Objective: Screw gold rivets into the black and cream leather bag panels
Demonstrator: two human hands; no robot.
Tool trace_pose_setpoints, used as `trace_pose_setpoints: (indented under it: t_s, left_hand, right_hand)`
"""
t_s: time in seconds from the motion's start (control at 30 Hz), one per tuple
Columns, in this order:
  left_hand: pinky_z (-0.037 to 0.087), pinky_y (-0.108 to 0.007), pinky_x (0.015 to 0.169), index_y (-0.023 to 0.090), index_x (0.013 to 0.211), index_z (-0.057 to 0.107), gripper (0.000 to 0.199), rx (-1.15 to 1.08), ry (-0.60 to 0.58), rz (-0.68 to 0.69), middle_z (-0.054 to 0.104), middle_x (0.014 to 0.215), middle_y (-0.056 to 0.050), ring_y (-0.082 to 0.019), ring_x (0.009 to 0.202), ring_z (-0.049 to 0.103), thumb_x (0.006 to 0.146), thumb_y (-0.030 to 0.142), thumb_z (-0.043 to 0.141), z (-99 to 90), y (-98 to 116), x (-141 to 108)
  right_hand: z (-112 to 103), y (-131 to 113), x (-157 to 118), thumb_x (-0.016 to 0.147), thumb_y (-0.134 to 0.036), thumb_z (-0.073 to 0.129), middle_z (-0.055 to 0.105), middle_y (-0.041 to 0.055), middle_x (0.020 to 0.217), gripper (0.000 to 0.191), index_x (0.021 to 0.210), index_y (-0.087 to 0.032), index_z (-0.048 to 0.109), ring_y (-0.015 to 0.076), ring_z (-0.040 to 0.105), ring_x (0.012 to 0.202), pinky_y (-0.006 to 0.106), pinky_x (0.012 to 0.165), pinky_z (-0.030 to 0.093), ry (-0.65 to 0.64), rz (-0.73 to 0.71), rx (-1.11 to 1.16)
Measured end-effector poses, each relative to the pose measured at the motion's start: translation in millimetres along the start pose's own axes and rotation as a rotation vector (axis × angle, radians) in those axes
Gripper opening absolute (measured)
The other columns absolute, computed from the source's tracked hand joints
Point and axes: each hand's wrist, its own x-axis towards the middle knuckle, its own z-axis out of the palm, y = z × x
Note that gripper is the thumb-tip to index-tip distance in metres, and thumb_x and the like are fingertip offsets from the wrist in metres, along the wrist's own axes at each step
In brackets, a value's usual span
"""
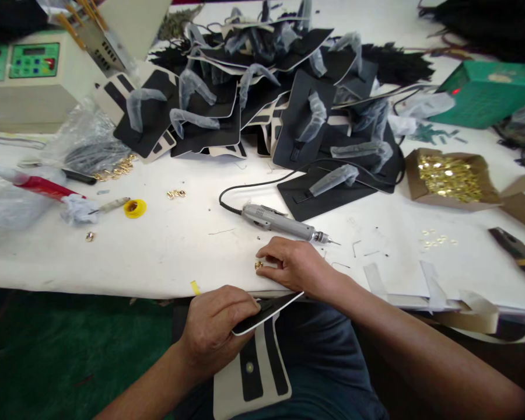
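Note:
My left hand [219,319] is closed on a folded leather panel [251,388], black on one face and cream with black strips on the other. The panel hangs over my lap, and a small round gold-coloured stud shows on one strip. At the table's front edge, the thumb and forefinger of my right hand [295,265] close around a small gold metal fitting [258,265]. Just beyond that hand lies a grey electric screwdriver [280,223], its bit pointing right and its cable running back.
Black panels with plastic-wrapped handles [227,111] are heaped at the back. To the right stand a cardboard box [452,195] of gold pieces and a green box [492,93]. A yellow tape roll [135,208], loose fittings [176,193] and a red tube [48,188] lie left.

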Motion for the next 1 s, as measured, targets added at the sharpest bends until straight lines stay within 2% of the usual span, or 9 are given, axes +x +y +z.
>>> trace_pose_setpoints:
  t_s: [0.1, 0.27, 0.47, 0.6, 0.67, 0.83, 1.0]
  left_hand:
    - [0.064, -0.029, 0.074, 0.016, 0.105, 0.071, 0.020, -0.014, 0.036, 0.024, 0.079, 0.089, -0.008, -0.018, 0.082, 0.076, 0.088, 0.006, 0.074, -3.5, 6.0, -3.9]
    - [0.064, -0.029, 0.075, 0.014, 0.103, 0.071, 0.020, -0.020, 0.109, 0.016, 0.079, 0.090, -0.009, -0.018, 0.084, 0.076, 0.086, 0.003, 0.074, -10.6, 14.6, -11.1]
    - [0.064, -0.030, 0.077, 0.015, 0.101, 0.071, 0.022, -0.019, 0.159, 0.007, 0.078, 0.091, -0.009, -0.018, 0.084, 0.075, 0.085, 0.001, 0.074, -17.0, 19.8, -23.0]
    - [0.064, -0.030, 0.077, 0.015, 0.102, 0.071, 0.024, -0.018, 0.175, 0.009, 0.078, 0.092, -0.008, -0.018, 0.086, 0.075, 0.084, 0.000, 0.075, -20.2, 22.9, -29.0]
    - [0.064, -0.030, 0.077, 0.015, 0.102, 0.071, 0.024, -0.008, 0.187, 0.013, 0.078, 0.091, -0.008, -0.017, 0.085, 0.075, 0.084, 0.000, 0.074, -24.1, 25.6, -28.9]
    - [0.065, -0.030, 0.078, 0.015, 0.105, 0.072, 0.021, 0.064, 0.210, 0.052, 0.079, 0.092, -0.009, -0.018, 0.085, 0.076, 0.087, 0.004, 0.074, -44.7, 34.7, -23.3]
    - [0.066, -0.037, 0.087, 0.011, 0.107, 0.072, 0.021, 0.096, 0.133, 0.175, 0.079, 0.096, -0.013, -0.023, 0.095, 0.077, 0.087, 0.003, 0.071, -61.6, 41.6, -25.3]
  right_hand:
    - [1.7, -4.5, -3.8, 0.089, -0.031, 0.079, 0.075, 0.0051, 0.101, 0.020, 0.106, -0.021, 0.077, 0.0175, 0.067, 0.083, 0.028, 0.075, 0.047, -0.016, -0.017, -0.048]
    - [1.4, -9.0, -4.1, 0.099, -0.019, 0.060, 0.073, 0.0070, 0.100, 0.024, 0.117, -0.019, 0.076, 0.0183, 0.067, 0.088, 0.029, 0.081, 0.049, -0.017, -0.026, -0.069]
    - [13.5, -15.1, -6.6, 0.100, -0.029, 0.061, 0.072, 0.0043, 0.107, 0.025, 0.120, -0.029, 0.077, 0.0187, 0.069, 0.092, 0.028, 0.078, 0.047, -0.014, -0.011, -0.247]
    - [16.5, -21.7, -6.9, 0.098, -0.032, 0.065, 0.072, 0.0051, 0.110, 0.027, 0.123, -0.028, 0.075, 0.0199, 0.069, 0.096, 0.029, 0.080, 0.047, 0.012, 0.004, -0.269]
    - [18.4, -23.4, -5.2, 0.098, -0.031, 0.065, 0.072, 0.0052, 0.106, 0.023, 0.117, -0.027, 0.078, 0.0195, 0.068, 0.095, 0.029, 0.079, 0.047, 0.026, 0.009, -0.256]
    - [20.2, -26.0, 0.2, 0.089, -0.022, 0.073, 0.071, 0.0038, 0.096, 0.008, 0.096, -0.021, 0.078, 0.0160, 0.065, 0.084, 0.027, 0.074, 0.046, 0.056, 0.031, -0.021]
    - [-5.0, -50.6, -0.3, 0.086, -0.032, 0.080, 0.072, 0.0007, 0.079, 0.015, 0.089, -0.019, 0.073, 0.0163, 0.066, 0.072, 0.029, 0.067, 0.050, -0.062, 0.156, 0.400]
